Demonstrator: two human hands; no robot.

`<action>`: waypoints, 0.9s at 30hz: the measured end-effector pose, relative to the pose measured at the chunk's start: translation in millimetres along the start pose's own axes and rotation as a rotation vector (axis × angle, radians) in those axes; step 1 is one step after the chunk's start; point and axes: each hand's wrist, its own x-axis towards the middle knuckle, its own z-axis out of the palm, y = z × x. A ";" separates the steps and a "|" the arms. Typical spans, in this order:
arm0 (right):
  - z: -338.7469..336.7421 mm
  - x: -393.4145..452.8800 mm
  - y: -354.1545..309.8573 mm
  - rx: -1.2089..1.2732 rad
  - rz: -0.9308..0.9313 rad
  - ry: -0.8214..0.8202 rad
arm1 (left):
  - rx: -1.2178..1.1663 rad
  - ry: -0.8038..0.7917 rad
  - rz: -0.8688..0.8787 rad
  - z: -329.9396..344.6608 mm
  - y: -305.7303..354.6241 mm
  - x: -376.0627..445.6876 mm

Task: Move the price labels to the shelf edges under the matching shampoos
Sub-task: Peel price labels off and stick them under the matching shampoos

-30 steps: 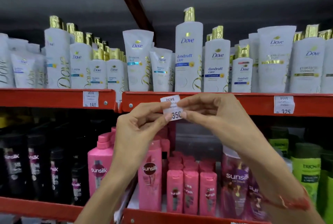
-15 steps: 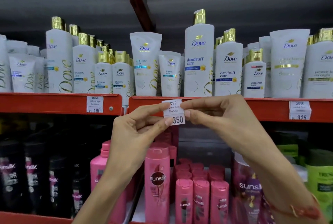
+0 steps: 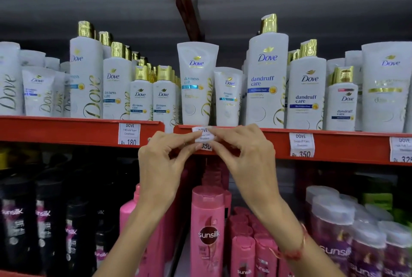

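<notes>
Fingertips (image 3: pixel 198 135) of the left hand (image 3: pixel 162 165) and of the right hand (image 3: pixel 243 156) meet on a small white price label (image 3: pixel 204 137), each hand pinching it between thumb and forefinger from its own side. Both pairs of fingers are closed on the paper, the left from the left edge, the right from the upper right. The label lies against the red shelf edge (image 3: pixel 256 145), its top at the lip of the shelf; the word DOVE shows at its top and part of the number 350 at its bottom, with the middle lines covered by fingers. Whether it is already stuck to the edge I cannot tell.

Directly above it stand two white Dove dryness care tubes (image 3: pixel 196 84), a tall one and a shorter one to its right. Further right along the same edge sits a second Dove label (image 3: pixel 301 145) marked 350, under the dandruff care bottles (image 3: pixel 266 80). On the neighbouring shelf section to the left is a label (image 3: pixel 129 134) marked 180.

A red thread bracelet (image 3: pixel 298 252) circles the right wrist. Below the hands, on the lower shelf, stand pink Sunsilk bottles (image 3: pixel 208 232).
</notes>
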 end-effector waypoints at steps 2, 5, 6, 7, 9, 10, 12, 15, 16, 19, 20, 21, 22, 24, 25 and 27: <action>3.2 -1.3 2.1 -0.080 -0.067 0.013 | 0.040 0.000 0.043 0.6 -5.0 -1.2; 5.8 -4.2 4.6 -0.144 -0.126 0.031 | 0.084 -0.008 0.101 0.8 -11.1 -2.4; 6.5 -5.1 5.2 -0.158 -0.135 0.029 | 0.095 -0.008 0.110 0.8 -12.8 -2.8; 7.1 -5.4 5.8 -0.170 -0.143 0.026 | 0.099 -0.004 0.113 0.6 -14.5 -2.7; 8.0 -5.5 7.1 -0.193 -0.168 0.025 | 0.111 0.003 0.128 0.0 -17.8 -2.2; 8.2 -5.6 7.8 -0.209 -0.189 0.026 | 0.123 0.001 0.140 -0.7 -19.2 -1.9; 8.6 -5.2 9.4 -0.241 -0.226 0.025 | 0.154 -0.006 0.169 -2.8 -22.1 -0.3; 9.4 -3.8 10.3 -0.284 -0.252 0.024 | 0.222 0.014 0.212 -4.0 -26.0 3.0; 9.6 -3.5 10.3 -0.290 -0.255 0.023 | 0.236 0.024 0.212 -4.1 -27.1 3.3; 9.7 -3.7 10.4 -0.296 -0.255 0.013 | 0.297 0.036 0.223 -4.0 -28.3 2.1; 9.4 -4.0 10.2 -0.301 -0.254 0.014 | 0.318 0.029 0.234 -4.3 -28.2 1.6; 9.2 -4.5 9.6 -0.307 -0.254 0.016 | 0.330 0.022 0.241 -5.2 -27.8 1.2; 9.6 -4.3 9.6 -0.312 -0.255 0.021 | 0.334 0.018 0.244 -5.5 -28.0 1.9; 9.4 -4.1 8.6 -0.326 -0.255 0.024 | 0.343 0.005 0.240 -7.9 -27.0 2.9; 9.4 -4.4 8.2 -0.340 -0.257 0.024 | 0.353 -0.003 0.239 -9.3 -26.0 3.1; 8.4 -5.3 6.8 -0.369 -0.266 0.024 | 0.387 -0.020 0.251 -12.4 -23.0 2.7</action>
